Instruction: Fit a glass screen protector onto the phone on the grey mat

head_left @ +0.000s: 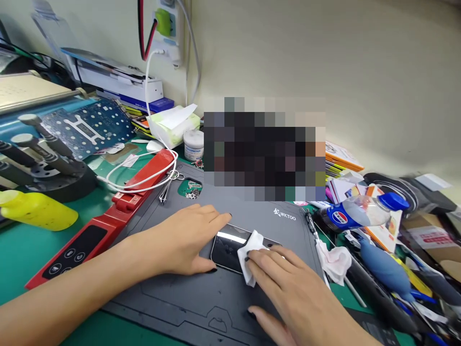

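A black smartphone [226, 247] lies with its glossy face up on a dark grey work mat [173, 300]. My left hand [190, 235] braces its left end, thumb by the near corner and index finger at the far edge. Under the fingertips of my right hand [284, 278] a folded white tissue [248, 274] is pressed on the phone's right part, hiding some of the screen. The right thumb stays apart, over the mat.
A red tool with buttons [82, 250], a yellow bottle [39, 209] and a screwdriver stand [65, 178] are at left. Tweezers [167, 185] rest on the mat. At right lie a Pepsi bottle [353, 214], a crumpled tissue [334, 262] and a blue blower bulb [385, 269]. A blurred block covers the back.
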A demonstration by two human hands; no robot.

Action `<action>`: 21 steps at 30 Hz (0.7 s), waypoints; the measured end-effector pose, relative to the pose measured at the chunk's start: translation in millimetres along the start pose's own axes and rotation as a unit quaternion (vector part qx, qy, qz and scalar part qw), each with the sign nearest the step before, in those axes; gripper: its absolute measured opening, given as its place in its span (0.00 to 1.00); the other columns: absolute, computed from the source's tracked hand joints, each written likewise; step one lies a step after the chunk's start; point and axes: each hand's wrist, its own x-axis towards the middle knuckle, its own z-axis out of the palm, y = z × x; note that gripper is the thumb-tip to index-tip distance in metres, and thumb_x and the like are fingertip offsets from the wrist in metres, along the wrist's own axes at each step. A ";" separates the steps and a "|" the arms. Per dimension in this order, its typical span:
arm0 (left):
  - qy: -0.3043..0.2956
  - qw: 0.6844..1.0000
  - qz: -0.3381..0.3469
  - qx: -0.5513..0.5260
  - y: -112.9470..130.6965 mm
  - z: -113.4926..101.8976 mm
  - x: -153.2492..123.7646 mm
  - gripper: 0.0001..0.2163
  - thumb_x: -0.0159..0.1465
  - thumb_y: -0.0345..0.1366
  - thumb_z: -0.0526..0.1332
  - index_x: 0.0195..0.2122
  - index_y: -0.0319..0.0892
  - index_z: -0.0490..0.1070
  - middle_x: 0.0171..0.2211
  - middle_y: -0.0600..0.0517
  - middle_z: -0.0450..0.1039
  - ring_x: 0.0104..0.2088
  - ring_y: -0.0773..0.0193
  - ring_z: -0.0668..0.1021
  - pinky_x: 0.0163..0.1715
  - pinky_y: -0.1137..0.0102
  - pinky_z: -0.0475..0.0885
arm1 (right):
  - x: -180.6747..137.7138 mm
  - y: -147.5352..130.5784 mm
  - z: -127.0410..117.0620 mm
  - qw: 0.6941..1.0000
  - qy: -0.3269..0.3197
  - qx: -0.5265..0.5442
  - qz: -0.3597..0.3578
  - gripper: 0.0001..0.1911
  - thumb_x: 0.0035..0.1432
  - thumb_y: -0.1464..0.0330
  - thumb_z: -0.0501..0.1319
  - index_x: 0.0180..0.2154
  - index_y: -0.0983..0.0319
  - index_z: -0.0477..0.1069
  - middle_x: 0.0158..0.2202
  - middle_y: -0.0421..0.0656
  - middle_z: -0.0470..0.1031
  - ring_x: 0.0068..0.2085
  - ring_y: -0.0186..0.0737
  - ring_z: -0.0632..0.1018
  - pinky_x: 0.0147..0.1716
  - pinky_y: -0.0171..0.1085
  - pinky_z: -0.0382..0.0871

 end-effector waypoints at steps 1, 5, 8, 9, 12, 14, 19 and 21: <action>0.000 1.000 0.001 0.000 -0.2 0.1 0.4 0.38 0.57 0.39 0.76 0.65 0.32 0.63 0.53 0.37 0.75 0.52 0.41 0.78 0.53 0.51 0.75 | -0.5 -1.1 -1.2 1.000 -0.002 -0.001 -0.004 0.17 0.67 0.62 0.60 0.53 0.63 0.75 0.53 0.47 0.80 0.50 0.49 0.79 0.54 0.49 0.73; 0.001 1.000 0.007 0.000 -1.2 2.4 0.8 0.38 0.57 0.40 0.75 0.65 0.33 0.63 0.52 0.38 0.76 0.52 0.42 0.77 0.53 0.51 0.74 | 10.8 -8.4 1.2 0.999 -0.036 0.013 -0.032 0.23 0.68 0.60 0.61 0.59 0.64 0.72 0.59 0.47 0.77 0.57 0.48 0.76 0.63 0.48 0.67; 0.008 1.000 0.015 0.003 -2.3 4.7 -0.2 0.38 0.56 0.40 0.76 0.64 0.33 0.63 0.53 0.37 0.75 0.52 0.42 0.77 0.52 0.51 0.74 | 18.2 -12.0 6.7 0.998 -0.052 0.016 -0.039 0.27 0.68 0.58 0.61 0.63 0.64 0.70 0.61 0.47 0.76 0.60 0.49 0.75 0.64 0.49 0.65; 0.012 1.000 0.018 0.005 -2.6 5.2 -0.6 0.38 0.56 0.41 0.76 0.64 0.33 0.63 0.53 0.37 0.75 0.52 0.42 0.77 0.52 0.51 0.74 | 17.7 -12.4 8.2 0.998 -0.051 0.016 -0.038 0.27 0.68 0.58 0.61 0.63 0.64 0.70 0.61 0.47 0.76 0.60 0.49 0.75 0.64 0.49 0.65; 0.019 1.000 0.022 0.007 -3.3 5.5 -1.6 0.40 0.56 0.41 0.76 0.65 0.32 0.62 0.53 0.37 0.76 0.53 0.43 0.77 0.53 0.52 0.74 | 7.2 -12.4 9.9 1.000 -0.023 0.007 -0.014 0.24 0.66 0.58 0.63 0.59 0.63 0.73 0.59 0.45 0.78 0.56 0.49 0.77 0.63 0.49 0.66; 0.013 1.000 0.019 0.007 -3.2 4.8 -2.0 0.40 0.56 0.41 0.77 0.65 0.33 0.62 0.53 0.38 0.76 0.52 0.43 0.77 0.53 0.52 0.74 | -2.8 -12.4 9.3 1.000 -0.002 -0.008 0.010 0.23 0.64 0.58 0.65 0.56 0.62 0.75 0.56 0.45 0.80 0.53 0.50 0.79 0.61 0.50 0.67; 0.006 1.000 0.017 0.007 -2.1 3.2 -2.0 0.40 0.55 0.42 0.77 0.64 0.33 0.63 0.52 0.37 0.76 0.52 0.42 0.78 0.52 0.52 0.74 | -7.6 -11.6 7.1 1.000 -0.002 -0.018 -0.001 0.25 0.61 0.59 0.67 0.57 0.63 0.74 0.57 0.48 0.79 0.54 0.52 0.78 0.63 0.52 0.67; 0.010 1.000 0.020 0.006 -1.9 2.8 -1.5 0.39 0.55 0.42 0.77 0.64 0.32 0.64 0.52 0.37 0.76 0.52 0.42 0.78 0.51 0.52 0.74 | -0.1 -10.6 6.1 0.999 -0.025 -0.012 -0.022 0.26 0.63 0.58 0.65 0.59 0.64 0.73 0.59 0.48 0.77 0.57 0.52 0.77 0.64 0.52 0.66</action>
